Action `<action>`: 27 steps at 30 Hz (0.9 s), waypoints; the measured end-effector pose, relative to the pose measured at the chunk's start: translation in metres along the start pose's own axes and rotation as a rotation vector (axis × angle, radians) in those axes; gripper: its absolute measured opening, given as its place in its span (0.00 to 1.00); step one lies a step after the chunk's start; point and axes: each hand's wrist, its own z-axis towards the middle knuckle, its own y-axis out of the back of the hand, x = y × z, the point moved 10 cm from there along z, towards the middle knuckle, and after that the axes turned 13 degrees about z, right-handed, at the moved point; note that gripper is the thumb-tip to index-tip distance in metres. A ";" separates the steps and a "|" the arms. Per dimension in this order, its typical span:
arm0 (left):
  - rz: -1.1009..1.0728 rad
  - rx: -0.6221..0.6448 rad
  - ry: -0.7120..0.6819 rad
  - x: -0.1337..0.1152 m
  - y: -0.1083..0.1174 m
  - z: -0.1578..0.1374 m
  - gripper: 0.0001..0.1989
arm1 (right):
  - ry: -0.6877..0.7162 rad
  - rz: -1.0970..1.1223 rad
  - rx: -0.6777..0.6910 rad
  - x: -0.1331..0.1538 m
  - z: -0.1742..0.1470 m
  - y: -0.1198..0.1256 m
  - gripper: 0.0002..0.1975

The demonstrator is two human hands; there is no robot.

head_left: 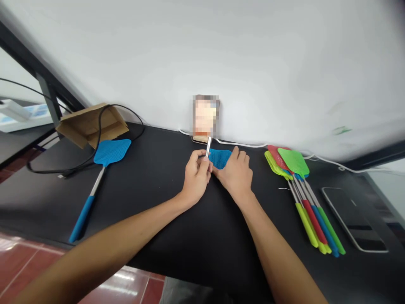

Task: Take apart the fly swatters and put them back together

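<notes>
Both forearms (110, 242) nearest, over black table (205, 245). Left hand (195, 173) pinches metal tube (208, 147), far centre; right hand (238, 174) spread at right edge of blue mesh head (221, 158), cannot tell whether gripping.

Our left hand (196, 175) holds a silver tube (209, 146) nearly upright over the far middle of the black table (196, 245), while our right hand (237, 173) touches a blue mesh head (220, 158); whether it grips or merely rests there, we can't quite tell. To the left lies a blue swatter (98, 180), near an open box (95, 128). To the right we have several swatters (311, 215) piled together, with a phone (354, 219) just beside them.
</notes>
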 end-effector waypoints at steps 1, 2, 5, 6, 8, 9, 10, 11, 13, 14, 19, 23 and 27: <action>-0.010 -0.004 -0.003 0.000 0.001 0.001 0.11 | 0.001 -0.014 0.014 0.001 0.001 -0.003 0.46; -0.009 0.003 -0.005 -0.001 0.000 0.001 0.11 | -0.011 -0.012 0.038 0.000 0.003 -0.007 0.43; 0.060 0.065 -0.021 -0.003 -0.005 0.000 0.12 | -0.093 0.181 0.129 -0.013 0.007 -0.012 0.33; 0.093 0.093 -0.030 -0.005 -0.008 -0.002 0.12 | -0.112 0.276 0.149 -0.018 0.008 -0.011 0.29; 0.154 0.150 -0.052 -0.008 -0.013 -0.005 0.13 | -0.117 0.451 0.180 -0.028 0.009 -0.006 0.23; 0.180 0.179 -0.063 -0.009 -0.016 -0.007 0.13 | -0.106 0.521 0.194 -0.034 0.008 -0.002 0.21; 0.207 0.211 -0.074 -0.011 -0.018 -0.009 0.13 | -0.091 0.586 0.205 -0.039 0.006 0.002 0.21; 0.238 0.249 -0.083 -0.012 -0.022 -0.012 0.13 | -0.081 0.663 0.209 -0.045 0.003 0.007 0.21; 0.297 0.332 -0.098 -0.014 -0.029 -0.017 0.14 | -0.077 0.824 0.177 -0.060 -0.005 0.021 0.23; 0.326 0.374 -0.106 -0.014 -0.032 -0.020 0.14 | -0.080 0.886 0.145 -0.068 -0.008 0.029 0.22; 0.475 0.507 -0.188 -0.020 -0.046 -0.029 0.12 | -0.233 1.376 0.035 -0.101 -0.021 0.056 0.16; 0.501 0.471 -0.239 -0.024 -0.044 -0.029 0.11 | -0.267 1.605 0.005 -0.101 -0.019 0.069 0.13; 0.443 0.477 -0.258 -0.026 -0.043 -0.030 0.13 | -0.331 1.430 0.176 -0.095 -0.025 0.053 0.11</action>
